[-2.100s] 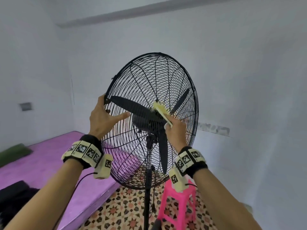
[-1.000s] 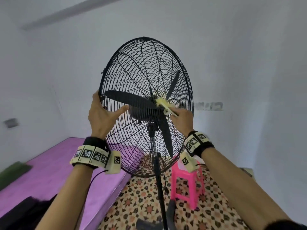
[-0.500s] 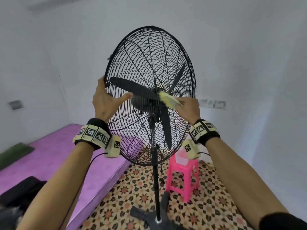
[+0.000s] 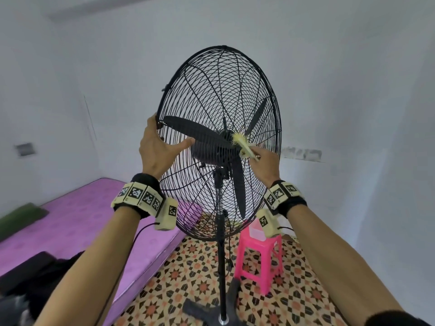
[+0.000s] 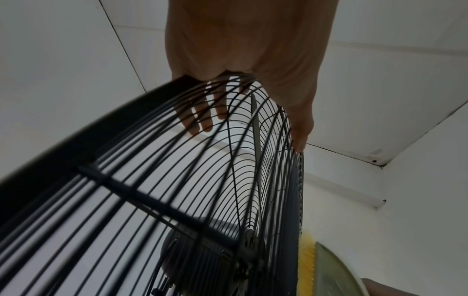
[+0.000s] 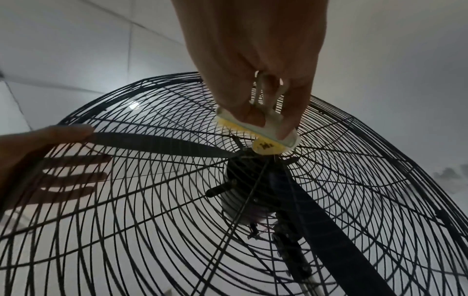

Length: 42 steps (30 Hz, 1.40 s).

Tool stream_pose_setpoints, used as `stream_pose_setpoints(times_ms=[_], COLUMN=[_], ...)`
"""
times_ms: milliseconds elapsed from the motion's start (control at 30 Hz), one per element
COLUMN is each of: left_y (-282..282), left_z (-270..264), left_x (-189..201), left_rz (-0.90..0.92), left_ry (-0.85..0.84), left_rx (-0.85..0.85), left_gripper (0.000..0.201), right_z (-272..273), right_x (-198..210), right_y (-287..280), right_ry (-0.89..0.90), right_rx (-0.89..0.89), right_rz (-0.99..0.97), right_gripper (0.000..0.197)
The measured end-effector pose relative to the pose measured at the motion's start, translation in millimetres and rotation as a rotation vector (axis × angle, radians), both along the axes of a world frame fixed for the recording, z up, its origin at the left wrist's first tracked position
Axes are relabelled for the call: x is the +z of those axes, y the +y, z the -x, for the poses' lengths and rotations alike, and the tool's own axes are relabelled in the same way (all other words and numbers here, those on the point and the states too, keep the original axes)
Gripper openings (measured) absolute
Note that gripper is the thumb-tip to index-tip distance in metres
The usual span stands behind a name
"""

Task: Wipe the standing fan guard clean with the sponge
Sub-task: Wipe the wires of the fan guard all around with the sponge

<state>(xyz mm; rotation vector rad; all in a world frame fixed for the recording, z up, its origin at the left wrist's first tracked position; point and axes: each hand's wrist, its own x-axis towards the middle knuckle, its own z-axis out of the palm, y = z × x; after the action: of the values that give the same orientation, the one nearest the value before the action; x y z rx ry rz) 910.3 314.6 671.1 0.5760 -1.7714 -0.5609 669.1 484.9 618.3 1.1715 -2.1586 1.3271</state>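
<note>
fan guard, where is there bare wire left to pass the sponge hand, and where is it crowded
Free: the upper fan guard above the sponge, and the lower right arc. Crowded: the hub, where the right hand presses the sponge, and the left rim, gripped by the left hand.

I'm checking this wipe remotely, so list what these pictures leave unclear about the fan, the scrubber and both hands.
- Fan base: cut off by the head view's bottom edge.
- Left hand: in the head view its fingers go behind the guard, so only the wrist views show them.
- Sponge: its working face lies against the wires, so contact is unseen.
- Dirt on the wires: too fine to tell.
- Right hand: fingers hidden in the head view.
</note>
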Motion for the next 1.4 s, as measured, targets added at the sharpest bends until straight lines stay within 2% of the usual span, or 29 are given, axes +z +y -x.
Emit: stream_pose_setpoints(times_ms=[100,267,367,433,500,633,700,767,833,933,1067,1133,1233,1300,1400], left_y=[-1.9,-2.2,0.7,2.1,3.5,5.3,4.3,3.5,3.5,6.0,9.1,8.3,6.4,6.4,5.2], left_z=[-0.2,-1.9,-0.2,0.8,1.9,3.0,2.4,0.5,0.4,3.0,4.5,4.2,2.8,1.9,0.9], left_x=[0.0,-0.4,0.0,-0.1,0.0,-0.5,-0.9,-1.4,-1.5,0.6,0.3,-1.1,-2.3,-1.7,-1.5], left_rz=[-0.003,-0.001,0.009,0.013,0.006,-0.058,-0.069,-0.08,-0.089,-0.092,-0.072,-0.071,-0.082,-0.076,-0.067], left_ry=[0.001,0.01,0.015,0.013,0.019,0.022,0.022,0.03,0.036,0.032,0.023,0.016,0.03,0.044,0.033], left_rx=[0.002,-0.003,-0.001,0.005,0.005,0.032,0.038,0.032,0.013,0.006,0.02,0.012,-0.003,-0.005,-0.005], left_gripper=[0.104,0.104,0.103,0.104,0.105,0.1,0.096,0.098,0.1,0.098,0.082,0.082,0.093,0.097,0.083], right_z=[-2.2,-23.5,-54.8,-84.3,-115.5,-165.3,-175.2,-174.5,-168.5,-164.6,-171.9,-169.1,-164.9,-171.2,-186.8], right_x=[-0.9,17.5,42.4,65.7,92.6,135.3,142.9,148.5,152.5,156.2,151.7,144.7,142.6,147.4,147.1], right_y=[4.0,11.4,1.7,-6.4,-15.9,-43.0,-53.6,-56.3,-54.1,-49.6,-51.5,-53.9,-51.8,-51.5,-59.5], right_ry=[-0.009,-0.175,-0.089,0.102,0.282,0.516,0.67,0.761,0.805,0.768,0.587,0.58,0.556,0.545,0.469], right_rx=[0.056,0.055,0.122,0.206,0.364,0.632,0.629,0.551,0.442,0.326,0.531,0.482,0.342,0.347,0.422], right_rz=[0.04,0.495,0.546,0.533,0.491,0.222,0.085,-0.035,-0.036,0.103,0.182,0.215,0.379,0.47,0.498], right_gripper=[0.038,0.023,0.027,0.029,0.029,0.03,0.027,0.019,0.016,0.023,0.023,0.025,0.02,0.027,0.037])
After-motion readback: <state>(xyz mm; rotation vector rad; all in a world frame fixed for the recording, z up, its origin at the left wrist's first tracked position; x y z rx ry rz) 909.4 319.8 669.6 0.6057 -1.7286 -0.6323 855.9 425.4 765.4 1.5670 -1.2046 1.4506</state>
